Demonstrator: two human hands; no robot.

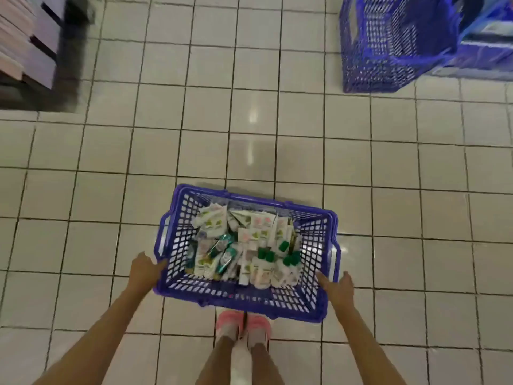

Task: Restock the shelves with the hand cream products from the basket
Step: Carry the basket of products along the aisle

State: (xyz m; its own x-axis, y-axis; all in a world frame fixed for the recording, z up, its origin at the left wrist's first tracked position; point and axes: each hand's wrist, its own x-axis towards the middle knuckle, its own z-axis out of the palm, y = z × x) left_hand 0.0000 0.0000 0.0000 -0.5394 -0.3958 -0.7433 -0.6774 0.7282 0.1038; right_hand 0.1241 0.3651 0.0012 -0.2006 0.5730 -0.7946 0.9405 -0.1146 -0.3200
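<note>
The basket [249, 304], full of hand cream products [244, 245], sat between the left hand [144, 269] and right hand [337, 287], each with fingers extended against a side wall. With no finger visibly hooking the rim, the load could slip or tilt between the palms, spilling tubes.

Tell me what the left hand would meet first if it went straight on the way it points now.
The left hand would meet the left wall of the nearer blue perforated plastic basket; its fingertips look almost at it, though contact is unclear.
</note>
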